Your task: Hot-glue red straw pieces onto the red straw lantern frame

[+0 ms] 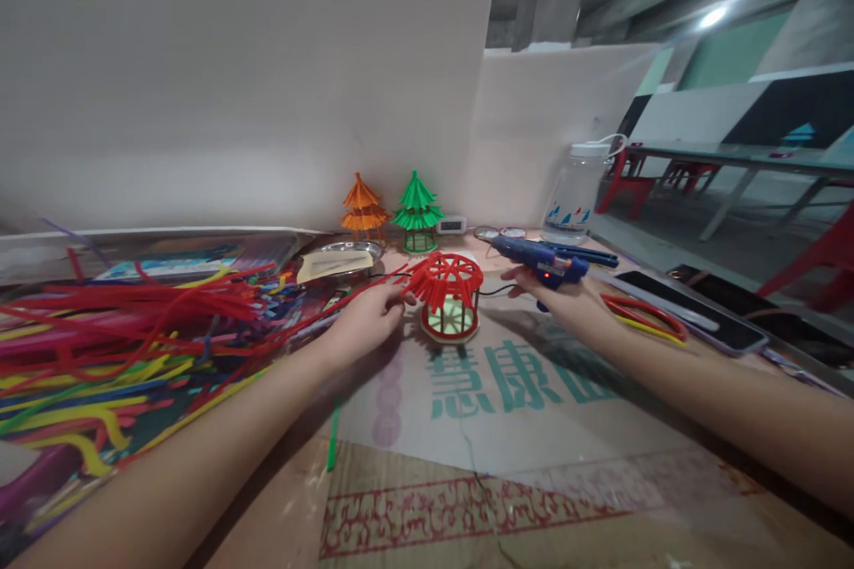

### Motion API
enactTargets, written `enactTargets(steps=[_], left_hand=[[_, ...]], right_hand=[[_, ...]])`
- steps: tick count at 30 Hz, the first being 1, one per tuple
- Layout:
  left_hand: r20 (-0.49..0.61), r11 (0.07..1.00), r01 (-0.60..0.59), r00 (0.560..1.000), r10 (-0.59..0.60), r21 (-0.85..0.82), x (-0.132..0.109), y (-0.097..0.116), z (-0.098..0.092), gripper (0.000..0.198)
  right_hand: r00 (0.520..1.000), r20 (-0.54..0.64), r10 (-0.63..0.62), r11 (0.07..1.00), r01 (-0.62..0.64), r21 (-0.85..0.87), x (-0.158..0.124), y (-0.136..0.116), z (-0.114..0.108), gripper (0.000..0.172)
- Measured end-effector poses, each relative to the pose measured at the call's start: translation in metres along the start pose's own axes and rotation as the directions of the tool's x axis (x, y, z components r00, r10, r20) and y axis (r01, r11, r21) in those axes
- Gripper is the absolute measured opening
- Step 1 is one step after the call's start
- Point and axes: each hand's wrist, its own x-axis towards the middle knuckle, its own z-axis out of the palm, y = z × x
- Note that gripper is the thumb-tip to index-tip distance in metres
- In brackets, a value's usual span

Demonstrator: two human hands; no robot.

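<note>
A small red pavilion model (454, 298) stands on the table in front of me. It has a round spoked top, a fringe of red pipe cleaners at its left, posts and a pale base. My left hand (374, 316) is closed at its left side, with curled fingertips against the edge of the red fringe. On the right, my right hand (543, 293) is wrapped round the grip of a blue hot glue gun (543, 260). Its nozzle points left, above and behind the pavilion's right side, and a small red light glows on its body.
Loose coloured pipe cleaners (133, 329) are heaped at the left. Behind stand an orange pagoda model (363, 204), a green pagoda model (417, 209) and a metal dish (340, 251). A water bottle (575, 191) and a phone (694, 311) are at the right.
</note>
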Motion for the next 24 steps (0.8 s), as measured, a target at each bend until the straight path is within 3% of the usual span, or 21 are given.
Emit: enactTargets(steps=[4, 8, 14, 19, 24], left_hand=[[0.033, 0.998, 0.041, 0.999, -0.040, -0.046, -0.001, -0.007, 0.009, 0.025], [0.045, 0.998, 0.018, 0.999, -0.015, -0.061, -0.002, -0.006, 0.010, 0.020], [0.097, 0.994, -0.093, 0.991, 0.087, 0.050, -0.005, 0.005, 0.007, 0.017], [0.012, 0.978, -0.128, 0.992, 0.128, 0.165, -0.007, 0.003, 0.013, 0.016], [-0.084, 0.992, -0.062, 0.994, 0.072, 0.113, -0.006, -0.006, 0.017, 0.025]], right_hand=[[0.999, -0.032, 0.025, 0.998, -0.023, 0.053, -0.022, 0.002, 0.007, 0.032], [0.999, 0.015, 0.039, 0.999, -0.039, -0.009, -0.023, -0.001, 0.009, 0.028], [0.999, 0.006, 0.036, 0.999, -0.036, -0.016, -0.021, -0.003, 0.010, 0.027], [0.998, 0.027, -0.063, 0.998, 0.062, 0.012, -0.018, -0.014, 0.000, 0.029], [0.987, 0.015, -0.158, 0.986, 0.157, 0.056, -0.014, -0.036, -0.014, 0.038]])
